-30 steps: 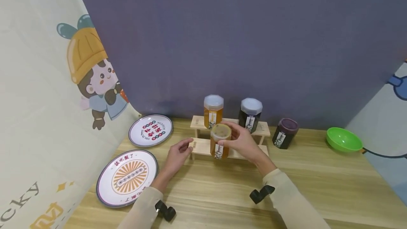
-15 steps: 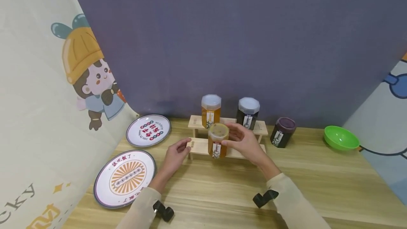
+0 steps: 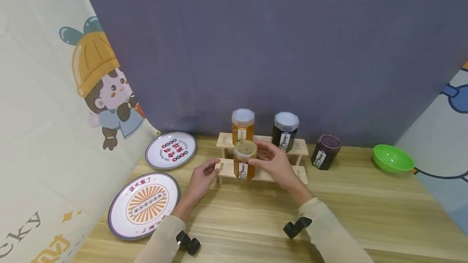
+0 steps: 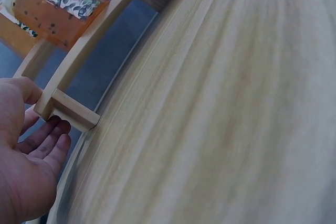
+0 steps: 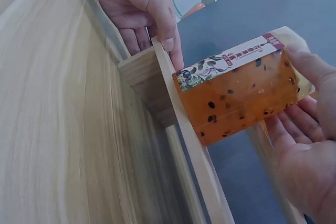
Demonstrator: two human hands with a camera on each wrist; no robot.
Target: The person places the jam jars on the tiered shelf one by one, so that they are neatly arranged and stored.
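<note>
An octagonal jar of orange jam (image 3: pixel 243 169) with dark seeds stands at the lower step of a two-tier wooden display stand (image 3: pixel 300 172). My right hand (image 3: pixel 274 163) grips this jar near its lid, thumb on the front side and fingers behind. In the right wrist view the base of the jam jar (image 5: pixel 236 98) meets the step's front edge. At the step's left end, my left hand (image 3: pixel 202 177) pinches the wood. The left wrist view shows the thumb and fingertips (image 4: pixel 63 125) around the stand's corner.
On the upper tier stand an amber jar (image 3: pixel 243 127) and a dark jar (image 3: pixel 286 131), both white-lidded. A dark purple-lidded jar (image 3: pixel 326 152) is right of the stand, then a green bowl (image 3: pixel 393 158). Two patterned plates (image 3: pixel 171 150) (image 3: pixel 116 210) lie at left. A grey curtain (image 3: pixel 278 44) hangs behind.
My right hand has shifted the orange jam jar a little to the left along the lower step. My left hand stays at the stand's left end.
</note>
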